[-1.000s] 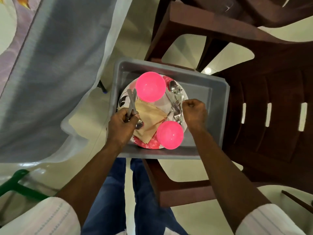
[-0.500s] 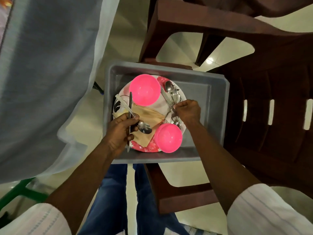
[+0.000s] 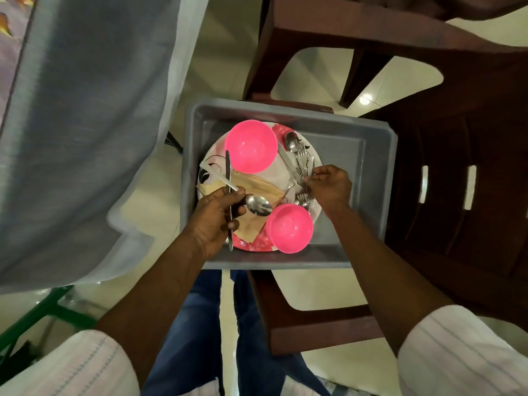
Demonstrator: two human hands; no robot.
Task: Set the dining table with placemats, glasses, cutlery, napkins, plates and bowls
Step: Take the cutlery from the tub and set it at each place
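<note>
Nearest, over the grey tub's (image 3: 371, 155) near-left corner, the left hand (image 3: 217, 221) has its fingers curled round a knife (image 3: 228, 172) and a spoon (image 3: 258, 205); the knife runs front to back, the spoon bowl juts toward the tub's middle. At the tub's centre the right hand (image 3: 331, 185) pinches into the loose cutlery pile (image 3: 301, 164), thumb and fingertips closed on a piece, probably a fork, though which one I cannot tell. The step looks like gathering one setting's cutlery; next the chosen piece must be lifted free of the tangled tines without dragging its neighbours. Inside the tub one pink bowl (image 3: 291, 228) sits by the near wall, folded napkins (image 3: 251, 187) lie mid-left on the plate (image 3: 213, 164), and a second pink bowl (image 3: 251, 145) sits by the far wall. The tub's right third is bare floor, room to draw the hand out; its walls stand raised, so lifting goes up first. Left of the tub hangs the tablecloth (image 3: 85, 138), close by; under and right of it stands a brown chair (image 3: 457, 195).
</note>
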